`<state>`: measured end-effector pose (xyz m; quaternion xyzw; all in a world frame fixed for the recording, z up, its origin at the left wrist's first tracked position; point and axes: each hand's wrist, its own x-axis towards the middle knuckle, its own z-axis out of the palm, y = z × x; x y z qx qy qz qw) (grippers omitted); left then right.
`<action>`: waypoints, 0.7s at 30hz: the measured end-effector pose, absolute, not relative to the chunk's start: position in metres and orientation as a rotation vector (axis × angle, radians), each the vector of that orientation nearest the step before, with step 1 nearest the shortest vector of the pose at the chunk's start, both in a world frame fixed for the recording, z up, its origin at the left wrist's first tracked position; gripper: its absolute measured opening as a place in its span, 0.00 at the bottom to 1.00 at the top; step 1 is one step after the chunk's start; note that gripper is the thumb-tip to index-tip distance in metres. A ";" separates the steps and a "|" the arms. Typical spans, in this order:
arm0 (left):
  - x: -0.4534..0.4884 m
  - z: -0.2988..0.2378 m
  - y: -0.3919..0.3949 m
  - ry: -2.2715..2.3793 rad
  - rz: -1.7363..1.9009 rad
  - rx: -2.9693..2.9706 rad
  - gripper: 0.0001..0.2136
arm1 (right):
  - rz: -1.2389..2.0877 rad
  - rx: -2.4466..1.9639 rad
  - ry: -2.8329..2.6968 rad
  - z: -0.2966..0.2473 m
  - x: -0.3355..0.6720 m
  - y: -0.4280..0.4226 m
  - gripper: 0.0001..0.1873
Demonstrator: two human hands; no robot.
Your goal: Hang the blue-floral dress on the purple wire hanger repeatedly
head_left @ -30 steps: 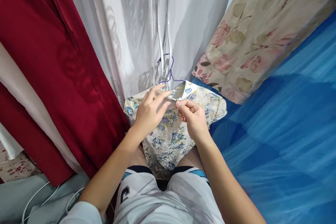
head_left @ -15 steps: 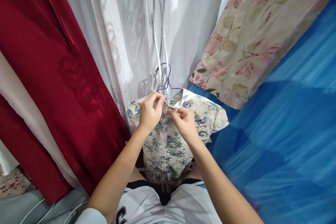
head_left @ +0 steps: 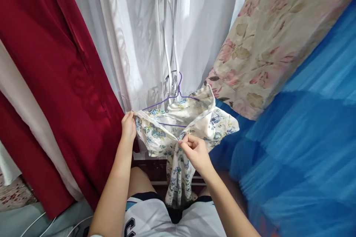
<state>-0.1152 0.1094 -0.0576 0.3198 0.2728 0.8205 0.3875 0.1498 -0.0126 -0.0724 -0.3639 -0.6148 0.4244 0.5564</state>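
Observation:
A white floral shirt (head_left: 155, 137) with blue and green flowers hangs on a purple hanger (head_left: 180, 89), its neck spread wide so the hanger's lower bar shows inside. My left hand (head_left: 129, 126) grips the shirt at its left shoulder, beside the hanger's left end. With thumb and forefinger, my right hand (head_left: 194, 150) pinches the front edge of the neck opening, at the middle. The right shoulder of the cloth stands loosely around the hanger's right arm. Below my right hand the shirt's body falls in narrow folds. The hanger's hook is up against white straps (head_left: 171, 37).
White curtains (head_left: 139, 37) hang behind. A dark red garment (head_left: 63, 92) hangs at the left. To the right are a pink-flowered cloth (head_left: 258, 52) and blue gauzy fabric (head_left: 294, 137). Pale cables (head_left: 79, 223) curve at the lower left.
My left hand has moved from the collar out to the left shoulder. My right hand has pulled the front of the neck downward, so the opening is wider and the body is bunched.

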 end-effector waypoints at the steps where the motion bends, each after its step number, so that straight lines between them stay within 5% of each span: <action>1: -0.113 -0.072 0.110 0.696 2.061 0.776 0.06 | 1.029 -0.854 -1.431 -0.075 0.149 -0.013 0.17; 10: -0.049 -0.163 0.069 0.638 1.777 0.558 0.10 | 1.423 -0.646 -0.900 -0.094 0.183 -0.010 0.14; 21: -0.013 -0.124 0.001 0.474 1.710 0.756 0.08 | 1.441 -0.575 -0.560 -0.147 0.212 -0.015 0.13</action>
